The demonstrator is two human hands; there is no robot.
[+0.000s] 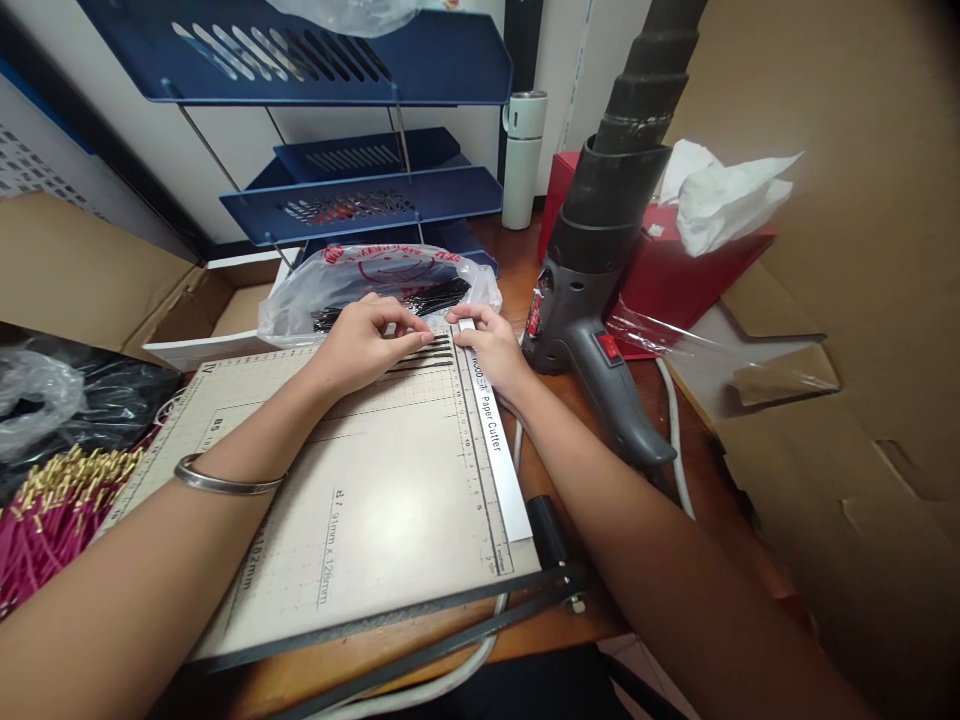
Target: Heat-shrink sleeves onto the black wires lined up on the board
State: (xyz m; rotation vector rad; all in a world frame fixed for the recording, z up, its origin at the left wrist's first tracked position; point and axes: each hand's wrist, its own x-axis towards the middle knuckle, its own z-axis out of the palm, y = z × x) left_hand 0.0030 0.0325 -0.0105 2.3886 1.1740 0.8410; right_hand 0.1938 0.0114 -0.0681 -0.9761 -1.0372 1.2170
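Note:
A cream paper cutter board (pixel 390 500) with printed rulers lies on the table. Several short dark strips (pixel 425 357) rest side by side near its far edge, against the ruler. My left hand (pixel 373 340) is over the far edge, its thumb and index finger pinched at the strips; what lies between the fingertips is too small to make out. My right hand (pixel 489 345) is at the far end of the white strip labelled Paper Cutter (pixel 504 470), fingers bent together near the strip ends. The cutter's arm (pixel 450 632) runs along the near edge.
Behind the board sits a clear plastic bag (pixel 300 295) of black strips. A heat gun (pixel 592 300) stands at the right, before a red tissue box (pixel 720 262). Magenta cords with gold tips (pixel 67 500) lie left. Blue trays (pixel 360 200) and a bottle (pixel 523 160) stand behind.

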